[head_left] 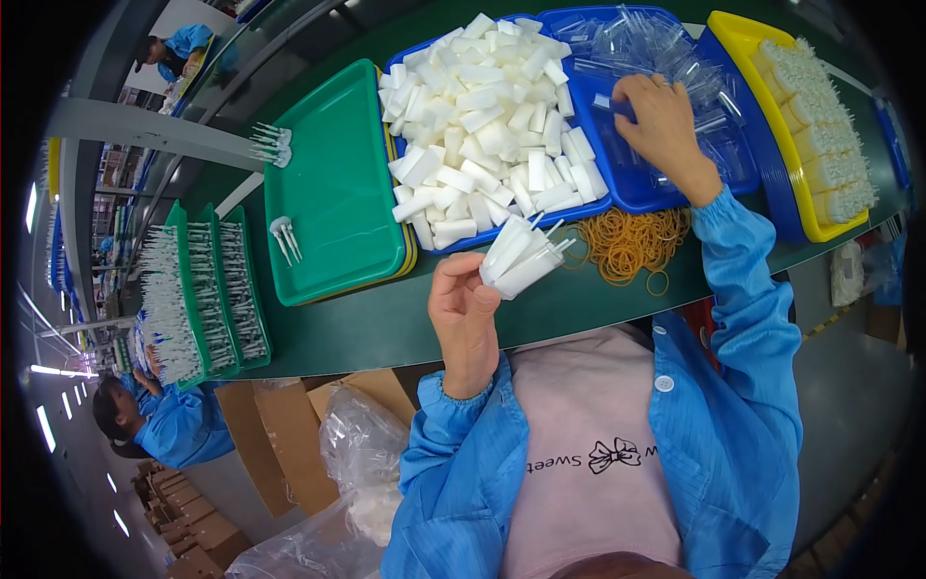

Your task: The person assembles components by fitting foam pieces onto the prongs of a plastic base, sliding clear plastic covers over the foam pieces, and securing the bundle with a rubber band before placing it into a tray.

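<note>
My left hand (466, 318) is closed around the base of a small bundle of white foam pieces (521, 259). Thin pale sticks poke out of the bundle's upper right side, and part of it looks wrapped in clear plastic. My right hand (661, 130) is over a blue tray (617, 169) of clear plastic sleeves (666, 48), its thumb and forefinger curved apart with nothing seen between them. Left of that hand, another blue tray is heaped with white foam blocks (482, 116). Tan rubber bands (632, 246) lie piled on the table below the right hand.
Left stands a green tray (333, 193) with small white-headed stick bundles (285, 239). Beyond it, green racks (207, 289) hold many similar sticks. A yellow tray (791, 145) of bundled white sticks sits far right. Cardboard boxes (256, 444) and clear bags (362, 439) are below the table; co-workers (164, 420) are at left.
</note>
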Tool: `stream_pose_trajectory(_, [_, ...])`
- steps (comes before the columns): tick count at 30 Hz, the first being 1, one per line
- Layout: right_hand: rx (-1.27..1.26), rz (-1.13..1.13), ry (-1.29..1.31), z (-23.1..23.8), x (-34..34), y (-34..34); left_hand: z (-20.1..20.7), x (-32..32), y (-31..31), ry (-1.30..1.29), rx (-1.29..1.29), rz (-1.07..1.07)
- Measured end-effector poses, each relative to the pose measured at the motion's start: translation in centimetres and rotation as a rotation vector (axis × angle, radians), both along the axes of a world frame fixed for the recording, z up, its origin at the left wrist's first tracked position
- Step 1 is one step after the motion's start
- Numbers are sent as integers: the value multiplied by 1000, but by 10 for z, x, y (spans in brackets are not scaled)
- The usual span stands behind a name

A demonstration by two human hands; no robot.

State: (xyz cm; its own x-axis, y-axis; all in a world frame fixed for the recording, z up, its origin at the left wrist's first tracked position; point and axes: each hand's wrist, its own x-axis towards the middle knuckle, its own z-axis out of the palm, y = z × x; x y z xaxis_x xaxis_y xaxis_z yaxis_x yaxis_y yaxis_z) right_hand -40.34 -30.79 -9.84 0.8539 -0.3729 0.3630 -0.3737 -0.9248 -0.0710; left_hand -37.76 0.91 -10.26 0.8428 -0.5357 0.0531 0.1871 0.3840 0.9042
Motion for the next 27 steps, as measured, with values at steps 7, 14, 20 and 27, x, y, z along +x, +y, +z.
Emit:
stream_pose_trajectory(7, [719, 283, -382, 57, -36, 48, 4, 2, -2, -31, 5, 64])
stream_pose_trajectory(14, [1171, 329, -597, 62, -69, 84, 8, -6, -5, -370, 74, 103])
stream_pose_trajectory(20, [1255, 305, -621, 46, -55, 99, 7, -13, -6, -502, 165, 167])
stream_pose_trajectory(27, [1280, 314, -468, 49, -47, 108, 8, -14, -6, -500, 208, 199])
